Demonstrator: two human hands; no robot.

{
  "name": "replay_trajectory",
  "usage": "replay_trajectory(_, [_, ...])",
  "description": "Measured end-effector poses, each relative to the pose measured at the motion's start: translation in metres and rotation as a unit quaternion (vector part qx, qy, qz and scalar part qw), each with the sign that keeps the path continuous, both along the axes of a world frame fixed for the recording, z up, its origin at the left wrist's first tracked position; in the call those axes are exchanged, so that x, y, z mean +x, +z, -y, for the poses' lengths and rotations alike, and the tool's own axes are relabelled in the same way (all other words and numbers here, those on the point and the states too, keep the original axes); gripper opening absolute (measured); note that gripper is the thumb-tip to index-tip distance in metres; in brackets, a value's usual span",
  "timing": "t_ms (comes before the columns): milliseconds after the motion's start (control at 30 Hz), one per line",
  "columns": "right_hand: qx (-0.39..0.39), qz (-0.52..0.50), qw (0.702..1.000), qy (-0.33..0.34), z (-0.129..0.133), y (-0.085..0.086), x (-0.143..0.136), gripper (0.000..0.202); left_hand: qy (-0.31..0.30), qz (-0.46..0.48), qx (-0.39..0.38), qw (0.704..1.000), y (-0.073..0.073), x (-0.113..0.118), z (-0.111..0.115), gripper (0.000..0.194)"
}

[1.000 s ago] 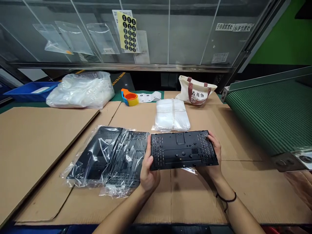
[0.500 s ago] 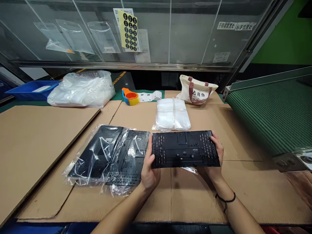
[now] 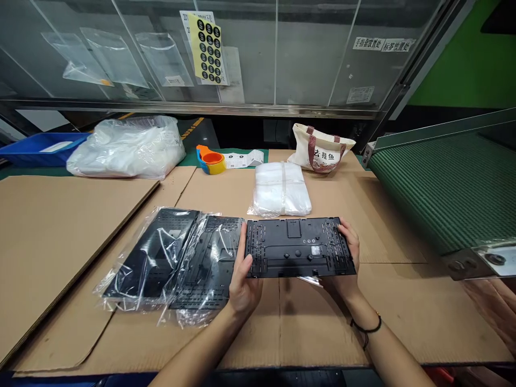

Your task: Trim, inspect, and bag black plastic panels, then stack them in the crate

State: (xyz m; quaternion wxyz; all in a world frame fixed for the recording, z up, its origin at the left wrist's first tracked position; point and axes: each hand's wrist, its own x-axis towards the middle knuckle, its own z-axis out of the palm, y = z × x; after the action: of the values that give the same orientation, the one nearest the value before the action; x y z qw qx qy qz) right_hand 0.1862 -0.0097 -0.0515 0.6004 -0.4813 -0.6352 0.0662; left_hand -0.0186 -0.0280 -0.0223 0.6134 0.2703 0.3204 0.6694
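A black slotted plastic panel (image 3: 298, 252) is held up over the cardboard, its ribbed face tilted toward me. My left hand (image 3: 245, 279) is closed on its left end, thumb along the near side. At the opposite end my right hand (image 3: 350, 258) grips the edge, with part of the fingers hidden behind the panel. A shiny strip (image 3: 312, 280) shows just below the panel; I cannot make out what it is. Left of my hands lie black panels in clear plastic bags (image 3: 149, 255), close to my left wrist.
A tied stack of clear bags (image 3: 280, 188) lies beyond the panel. Behind it are a cloth tote (image 3: 320, 148), a tape dispenser (image 3: 210, 160) and a large bagged bundle (image 3: 129, 148). A green conveyor (image 3: 455, 183) borders the right; a raised cardboard sheet (image 3: 60, 236) covers the left.
The panel stays in both hands but has tilted slightly, so its face catches more light and a pale patch shows. The whole view has shifted a little.
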Motion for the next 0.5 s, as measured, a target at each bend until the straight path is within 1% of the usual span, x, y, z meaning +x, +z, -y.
replay_trajectory(133, [-0.013,-0.001,1.0,0.007,0.0016,-0.0004,-0.0008,0.064,0.002,-0.008,-0.007,1.0,0.0004,0.0006,-0.0009,0.072])
replay_trajectory(200, [-0.021,-0.005,1.0,0.01,0.0018,-0.0015,-0.001,0.064,0.005,-0.006,-0.005,1.0,0.0,0.0006,-0.0012,0.072])
replay_trajectory(367, [-0.041,-0.026,0.999,0.002,0.0,-0.0038,-0.0009,0.055,-0.014,0.017,0.013,1.0,-0.001,0.0,-0.0007,0.074])
replay_trajectory(500, [-0.05,-0.041,0.998,-0.012,-0.0021,-0.0032,-0.0016,0.047,-0.03,0.016,0.021,0.999,-0.0012,0.0,0.0001,0.077])
